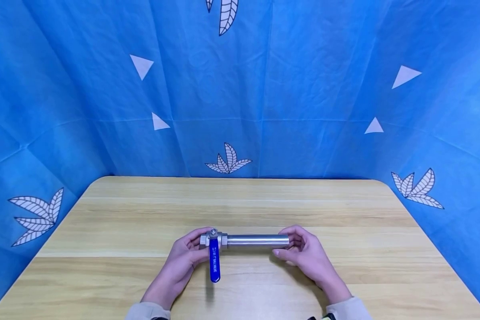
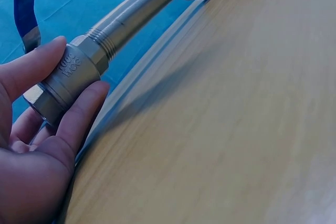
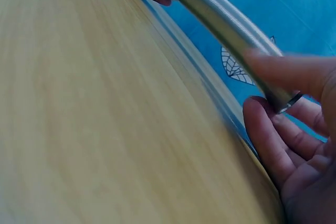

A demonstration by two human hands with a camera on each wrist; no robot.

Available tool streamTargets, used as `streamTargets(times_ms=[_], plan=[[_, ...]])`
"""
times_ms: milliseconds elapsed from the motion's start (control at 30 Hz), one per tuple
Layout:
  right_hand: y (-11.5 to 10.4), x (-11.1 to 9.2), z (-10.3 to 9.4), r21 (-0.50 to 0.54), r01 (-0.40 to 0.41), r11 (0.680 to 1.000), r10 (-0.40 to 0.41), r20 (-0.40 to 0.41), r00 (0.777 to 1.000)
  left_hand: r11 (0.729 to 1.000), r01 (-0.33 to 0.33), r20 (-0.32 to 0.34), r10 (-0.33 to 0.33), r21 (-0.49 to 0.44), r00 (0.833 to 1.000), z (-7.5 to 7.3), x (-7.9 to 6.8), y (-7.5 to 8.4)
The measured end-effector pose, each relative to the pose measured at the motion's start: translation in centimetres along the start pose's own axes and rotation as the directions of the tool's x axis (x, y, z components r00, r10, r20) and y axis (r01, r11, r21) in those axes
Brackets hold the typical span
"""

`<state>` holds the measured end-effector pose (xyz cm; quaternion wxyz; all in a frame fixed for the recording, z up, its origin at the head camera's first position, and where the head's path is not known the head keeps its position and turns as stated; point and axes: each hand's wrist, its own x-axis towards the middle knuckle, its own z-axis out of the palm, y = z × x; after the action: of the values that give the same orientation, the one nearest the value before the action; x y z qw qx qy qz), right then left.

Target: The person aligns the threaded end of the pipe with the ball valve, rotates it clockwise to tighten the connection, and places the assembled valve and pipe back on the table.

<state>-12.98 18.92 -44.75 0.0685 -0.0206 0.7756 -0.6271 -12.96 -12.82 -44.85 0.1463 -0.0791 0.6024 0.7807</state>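
Observation:
A steel ball valve (image 1: pixel 224 240) with a long blue lever handle (image 1: pixel 214 262) is held by my left hand (image 1: pixel 185 259). In the left wrist view, the thumb and fingers grip the valve body (image 2: pixel 71 74) from opposite sides. A shiny steel pipe (image 1: pixel 258 240) is joined to the valve's right side, with several threads (image 2: pixel 102 42) showing beside the nut. My right hand (image 1: pixel 304 253) is around the pipe's free end, fingers loosely curled about it. Its thumb (image 3: pixel 294 72) is blurred in the right wrist view, so its contact is unclear. Valve and pipe hang level above the table.
The light wooden table (image 1: pixel 240 204) extends to both sides and behind the hands, with rounded far corners. A blue cloth (image 1: pixel 240 89) with white leaf and triangle prints hangs around its back and sides.

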Motion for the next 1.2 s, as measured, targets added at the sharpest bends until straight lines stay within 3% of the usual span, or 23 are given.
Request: streamTargets(times_ms=[133, 433, 700, 1200], plan=[[0.1, 0.0, 0.0, -0.034, 0.019, 0.999, -0.020, -0.025, 1.000, 0.999, 0.009, 0.002, -0.010, 0.040, 1.000, 0.1, -0.1, 0.1], [0.1, -0.4, 0.8, 0.059, 0.002, 0.998, 0.002, -0.069, 0.998, 0.997, 0.029, -0.034, -0.027, 0.070, 0.999, -0.2, -0.4, -0.1], [-0.3, -0.4, 0.9, 0.043, -0.033, 0.999, 0.039, -0.160, 0.986, 0.996, 0.000, -0.019, 0.002, 0.092, 1.000, 0.1, 0.0, 0.0], [-0.4, -0.5, 0.8, 0.061, -0.044, 0.997, 0.053, -0.161, 0.986, 0.996, 0.030, -0.019, -0.028, 0.086, 0.999, 0.1, 0.2, 0.2]])
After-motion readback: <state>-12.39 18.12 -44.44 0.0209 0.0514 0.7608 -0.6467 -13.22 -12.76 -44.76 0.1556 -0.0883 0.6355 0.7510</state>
